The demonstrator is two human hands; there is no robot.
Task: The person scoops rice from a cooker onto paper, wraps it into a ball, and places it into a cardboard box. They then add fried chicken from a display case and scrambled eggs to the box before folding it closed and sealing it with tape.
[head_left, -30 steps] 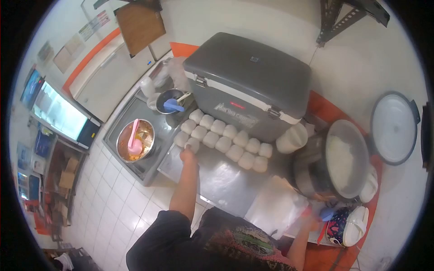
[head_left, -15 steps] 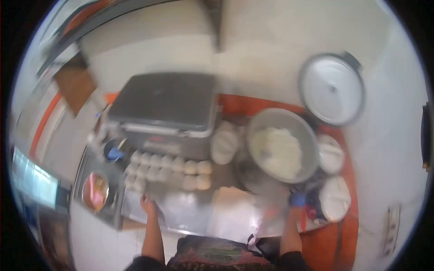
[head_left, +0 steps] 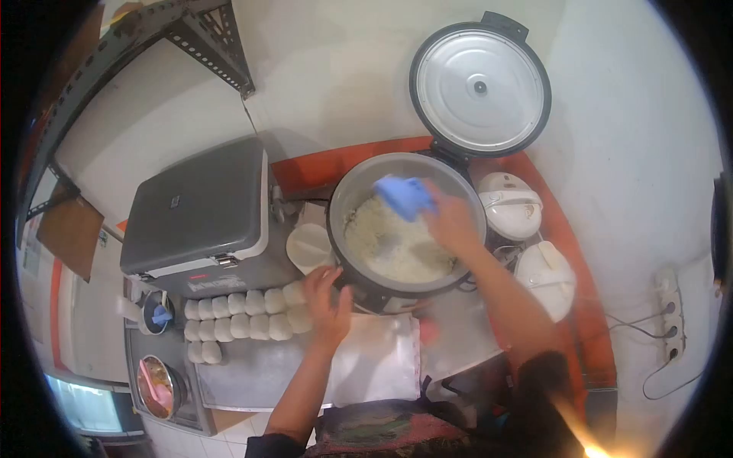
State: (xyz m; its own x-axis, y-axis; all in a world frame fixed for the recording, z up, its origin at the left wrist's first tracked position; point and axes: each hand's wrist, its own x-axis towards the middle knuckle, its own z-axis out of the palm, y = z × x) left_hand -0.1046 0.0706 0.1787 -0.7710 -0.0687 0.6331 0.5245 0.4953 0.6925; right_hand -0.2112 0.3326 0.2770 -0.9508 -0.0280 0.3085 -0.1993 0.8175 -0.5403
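My right hand holds a blue rice scoop over the white rice inside a large open rice cooker. My left hand hovers with fingers spread next to the cooker's front left side, near a white cup. Rows of white rice portions lie on the metal tray to the left of that hand. A sheet of clear plastic lies on the counter below my left hand.
The cooker's lid stands open at the back. A grey cooler box sits left of the cooker. Two small white rice cookers stand on the right. A bowl with a pink spoon and a pot with a blue spoon sit far left.
The view swung right to the big cooker. My right hand rose from the counter's right edge with the blue scoop into the pot. My left hand left the rice portions and moved beside the cooker.
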